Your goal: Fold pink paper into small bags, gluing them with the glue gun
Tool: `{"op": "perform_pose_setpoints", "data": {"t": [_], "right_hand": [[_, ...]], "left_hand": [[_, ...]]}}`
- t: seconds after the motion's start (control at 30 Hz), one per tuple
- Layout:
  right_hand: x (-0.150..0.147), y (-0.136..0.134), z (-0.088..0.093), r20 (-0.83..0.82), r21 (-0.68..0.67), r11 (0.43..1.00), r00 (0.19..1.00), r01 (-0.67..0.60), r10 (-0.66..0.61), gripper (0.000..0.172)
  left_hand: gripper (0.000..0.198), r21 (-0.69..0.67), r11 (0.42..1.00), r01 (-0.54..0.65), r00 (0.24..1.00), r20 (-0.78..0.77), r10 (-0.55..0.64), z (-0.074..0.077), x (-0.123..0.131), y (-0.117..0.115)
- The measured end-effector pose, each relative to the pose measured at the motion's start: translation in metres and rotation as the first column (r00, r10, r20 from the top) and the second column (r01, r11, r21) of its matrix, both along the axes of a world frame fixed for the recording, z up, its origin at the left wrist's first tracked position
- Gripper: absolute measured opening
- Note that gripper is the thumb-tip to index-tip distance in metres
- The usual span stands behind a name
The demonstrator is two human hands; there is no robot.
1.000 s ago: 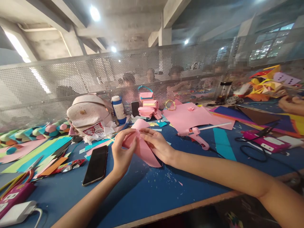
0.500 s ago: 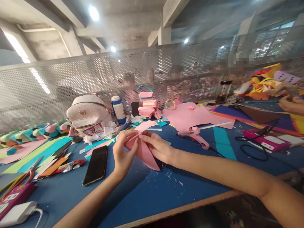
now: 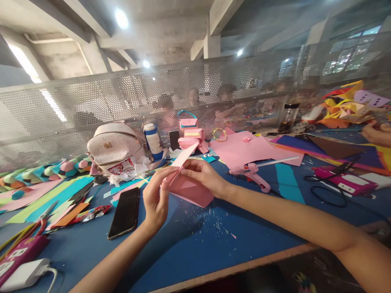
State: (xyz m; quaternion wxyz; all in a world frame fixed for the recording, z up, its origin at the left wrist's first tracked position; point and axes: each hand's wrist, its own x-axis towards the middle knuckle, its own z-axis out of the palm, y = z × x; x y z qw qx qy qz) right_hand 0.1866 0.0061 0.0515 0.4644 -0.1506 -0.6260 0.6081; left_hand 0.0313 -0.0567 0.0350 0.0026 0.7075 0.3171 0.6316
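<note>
Both my hands hold a folded pink paper sheet (image 3: 191, 188) just above the blue table (image 3: 189, 240). My left hand (image 3: 157, 195) pinches its left corner with fingers closed. My right hand (image 3: 203, 176) grips the upper fold from the right, fingers curled over the paper. One flap of the paper stands up between the two hands. A black phone (image 3: 125, 211) lies face up to the left of my left hand. A pink glue gun (image 3: 255, 176) lies to the right of my right hand.
A white backpack (image 3: 114, 146), a blue-and-white bottle (image 3: 152, 140) and stacked pink paper boxes (image 3: 191, 136) stand at the back. Coloured paper strips (image 3: 45, 195) cover the left, a large pink sheet (image 3: 244, 148) and scissors (image 3: 328, 191) lie right. Another person's hand (image 3: 377, 133) shows far right. A perforated metal screen (image 3: 122, 101) closes the back.
The pink paper has been lifted off the table and folded up further; its upper flap now stands upright. Both hands rose slightly with it.
</note>
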Motion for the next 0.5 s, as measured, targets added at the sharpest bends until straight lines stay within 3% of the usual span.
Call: {"op": "perform_pose_setpoints", "data": {"t": [0.1,0.2,0.3,0.37,0.5], "right_hand": [[0.007,0.005,0.013,0.11,0.083,0.99,0.988,-0.116,0.107,0.019],[0.011,0.007,0.026,0.236,0.114,0.965,0.95,-0.236,0.204,0.015],[0.01,0.006,0.037,0.376,0.142,0.937,0.893,-0.319,0.247,0.016],[0.009,0.005,0.042,0.44,0.152,0.925,0.862,-0.349,0.253,0.019],[0.009,0.002,0.045,0.493,0.176,0.917,0.838,-0.359,0.233,0.022]], "left_hand": [[0.027,0.016,1.0,0.013,1.0,0.016,-0.013,0.018,-0.007,0.0],[0.026,0.047,0.999,-0.005,0.996,-0.087,0.009,0.043,-0.013,0.009],[0.037,-0.035,0.999,0.012,0.987,-0.163,-0.017,0.061,-0.014,0.027],[0.032,-0.12,0.993,0.005,0.996,-0.083,-0.015,0.067,-0.011,0.04],[0.055,-0.312,0.941,0.135,0.985,0.144,-0.093,0.067,0.003,0.056]]}}
